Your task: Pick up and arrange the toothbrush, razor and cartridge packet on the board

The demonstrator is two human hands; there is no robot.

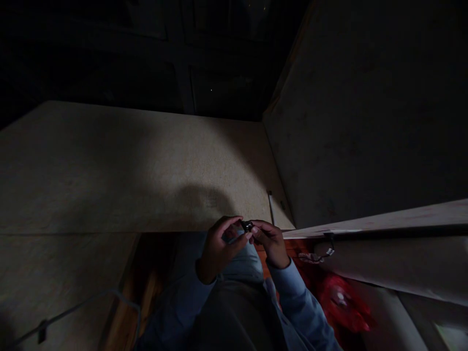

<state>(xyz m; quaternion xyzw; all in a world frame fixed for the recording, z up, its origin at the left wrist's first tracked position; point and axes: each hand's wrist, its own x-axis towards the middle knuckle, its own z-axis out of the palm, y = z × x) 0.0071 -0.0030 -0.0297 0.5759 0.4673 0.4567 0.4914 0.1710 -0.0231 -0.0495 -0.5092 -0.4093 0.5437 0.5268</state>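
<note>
In the head view, the only one, a small black object (246, 225) is held up at the near edge of the pale tabletop (175, 146), toward its right end. The left hand (221, 247) has its thumb and fingers curved to the object's left side, their tips closed in on it. The right hand (271, 242) pinches it from the right between thumb and fingertips. Neither hand appears to hold anything else.

As for progress, the object is picked up and in both hands, so the handling looks to be under way. It is not set down, and nothing shows it as finished with. Whether a part of it has been opened, turned or joined cannot be told: it is too small and dark, and the fingertips cover much of it. A paler glint shows on it, but its nature is unclear.

On the tabletop, just far of the right hand, lies a slender pen-like stick (271, 207) with a dark far end, untouched; a small dark piece (282, 205) lies just right of it, also untouched. Whether either belongs with the held object is not shown. Near right, below the tabletop, are a tagged cable (329, 251) and a red plastic bag (343, 303), both apart from the hands.
</note>
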